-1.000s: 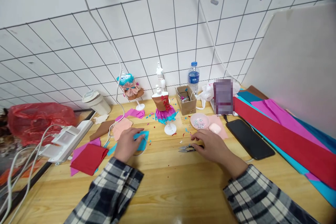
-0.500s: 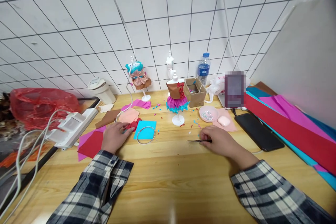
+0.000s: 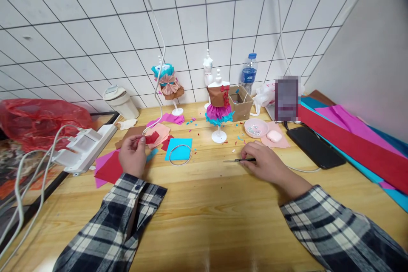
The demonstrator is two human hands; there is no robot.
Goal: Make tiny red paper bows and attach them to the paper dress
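My left hand (image 3: 132, 155) is raised a little over the coloured paper on the left, thumb and fingers pinching a small red crepe paper piece (image 3: 152, 137). Below it lie a larger red sheet (image 3: 111, 167) and a peach piece (image 3: 162, 130). My right hand (image 3: 264, 162) rests on the table at right, closed around dark, thin tweezers (image 3: 234, 160) whose tips point left. Between the hands, a blue square (image 3: 182, 145) has a metal ring (image 3: 180, 163) partly over it. Behind stands a small dress form (image 3: 219, 104) in a brown top with red bows and a magenta-blue skirt.
Another dressed form (image 3: 170, 87), a bare white form (image 3: 208, 68), a cardboard box (image 3: 244, 110) and a water bottle (image 3: 249, 74) stand along the wall. A bead dish (image 3: 256, 128) and a black phone (image 3: 316, 147) are right. A power strip (image 3: 92, 149) lies left.
My left hand has lifted from the paper pile with the red crepe paper piece pinched in it. My right hand keeps its hold on the tweezers. The view has tilted slightly downward.
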